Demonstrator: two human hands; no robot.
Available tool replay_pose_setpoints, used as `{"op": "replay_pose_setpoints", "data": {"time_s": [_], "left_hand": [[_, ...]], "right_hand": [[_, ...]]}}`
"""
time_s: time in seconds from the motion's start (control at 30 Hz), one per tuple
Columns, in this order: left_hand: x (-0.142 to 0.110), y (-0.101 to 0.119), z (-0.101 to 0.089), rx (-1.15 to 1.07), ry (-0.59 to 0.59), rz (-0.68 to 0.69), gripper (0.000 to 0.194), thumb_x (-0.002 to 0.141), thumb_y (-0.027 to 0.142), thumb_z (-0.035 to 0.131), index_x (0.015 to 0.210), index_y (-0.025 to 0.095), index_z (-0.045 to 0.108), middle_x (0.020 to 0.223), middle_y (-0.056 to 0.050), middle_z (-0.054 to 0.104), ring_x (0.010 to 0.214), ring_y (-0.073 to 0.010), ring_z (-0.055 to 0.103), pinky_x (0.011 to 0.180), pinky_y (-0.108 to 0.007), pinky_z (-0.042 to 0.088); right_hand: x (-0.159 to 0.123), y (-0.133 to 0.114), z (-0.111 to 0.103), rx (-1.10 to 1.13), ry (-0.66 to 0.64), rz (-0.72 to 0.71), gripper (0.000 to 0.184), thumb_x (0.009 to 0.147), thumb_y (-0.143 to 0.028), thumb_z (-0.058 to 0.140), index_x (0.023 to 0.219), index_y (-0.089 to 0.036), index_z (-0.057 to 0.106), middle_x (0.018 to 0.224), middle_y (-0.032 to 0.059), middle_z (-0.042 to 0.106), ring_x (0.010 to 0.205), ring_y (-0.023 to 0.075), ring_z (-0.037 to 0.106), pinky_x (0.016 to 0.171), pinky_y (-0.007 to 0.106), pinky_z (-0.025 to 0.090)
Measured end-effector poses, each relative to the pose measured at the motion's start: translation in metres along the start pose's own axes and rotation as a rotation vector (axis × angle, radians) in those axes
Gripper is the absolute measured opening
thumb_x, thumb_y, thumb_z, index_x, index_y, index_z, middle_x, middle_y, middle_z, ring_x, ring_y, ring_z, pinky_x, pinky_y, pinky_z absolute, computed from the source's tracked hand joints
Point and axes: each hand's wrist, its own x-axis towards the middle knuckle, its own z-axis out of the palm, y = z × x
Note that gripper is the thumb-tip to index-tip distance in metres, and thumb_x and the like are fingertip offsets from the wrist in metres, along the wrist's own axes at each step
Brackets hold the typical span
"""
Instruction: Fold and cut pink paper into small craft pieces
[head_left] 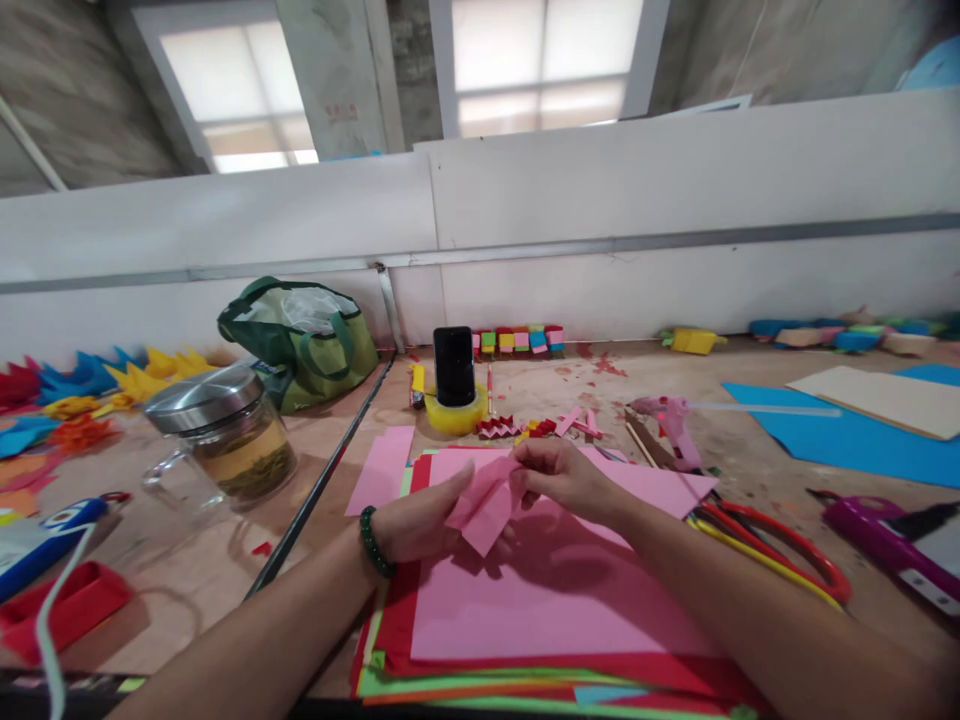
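Observation:
A folded piece of pink paper (489,508) is held up between my two hands, creased along its middle. My left hand (431,515), with a dark green bead bracelet on the wrist, supports it from the left and below, thumb on top. At its upper right edge, my right hand (559,475) pinches the paper between thumb and fingertips. Beneath both hands lies a stack of coloured sheets with a large pink sheet (555,610) on top. Another pink strip (381,470) lies left of the stack.
Red-handled scissors (806,550) and a pink glue gun (677,430) sit right of the stack. Behind it, a phone (454,365) leans on a yellow tape roll (456,412). A glass tea mug (232,440) and green bag (315,345) stand left. Blue paper (780,435) lies at right.

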Motion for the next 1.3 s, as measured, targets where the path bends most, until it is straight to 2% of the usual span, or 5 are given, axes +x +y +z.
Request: {"op": "replay_pose_setpoints", "data": {"time_s": [0.33,0.7,0.9,1.13,1.3], "left_hand": [[-0.001,-0.003,-0.004,-0.163,-0.169,0.073,0.056,0.092,0.051,0.036,0.113,0.006,0.062,0.107,-0.021,0.068,0.098,-0.0314,0.065,0.083,-0.046,0.049],[0.002,-0.006,-0.009,0.021,0.082,0.049,0.030,0.076,0.034,0.072,0.086,0.006,0.069,0.078,-0.014,0.072,0.063,-0.0176,0.067,0.059,-0.025,0.050],[0.006,-0.006,0.001,0.238,0.268,0.207,0.036,0.073,0.045,0.075,0.077,0.010,0.065,0.057,0.002,0.058,0.046,-0.0058,0.046,0.047,-0.018,0.034],[0.005,-0.002,0.012,0.322,0.326,0.487,0.040,0.079,0.052,0.067,0.076,0.012,0.062,0.068,-0.003,0.064,0.065,-0.0142,0.059,0.065,-0.025,0.045],[0.005,-0.002,0.012,0.436,0.453,0.597,0.039,0.078,0.052,0.067,0.078,0.013,0.067,0.070,-0.003,0.064,0.066,-0.0138,0.055,0.065,-0.025,0.043]], "right_hand": [[-0.002,0.001,-0.005,-0.012,0.086,-0.093,0.023,0.073,-0.036,0.074,0.072,-0.014,0.066,0.067,-0.0005,0.062,0.063,0.0106,0.056,0.059,0.023,0.045],[-0.001,-0.001,0.000,0.024,0.084,-0.020,0.025,0.071,-0.039,0.071,0.073,-0.015,0.064,0.059,-0.0021,0.059,0.050,0.0094,0.057,0.051,0.023,0.050],[-0.002,0.000,0.011,-0.072,0.194,-0.077,0.014,0.066,-0.021,0.071,0.061,-0.016,0.060,0.048,-0.0064,0.050,0.042,0.0049,0.044,0.039,0.016,0.035],[-0.016,-0.019,0.021,-0.053,0.133,-0.209,0.022,0.080,-0.038,0.066,0.083,-0.016,0.066,0.068,0.0008,0.064,0.059,0.0118,0.060,0.057,0.025,0.050],[-0.019,-0.019,0.026,-0.236,0.252,-0.294,0.020,0.078,-0.039,0.070,0.076,-0.019,0.066,0.067,0.0013,0.065,0.059,0.0127,0.057,0.055,0.026,0.048]]}}
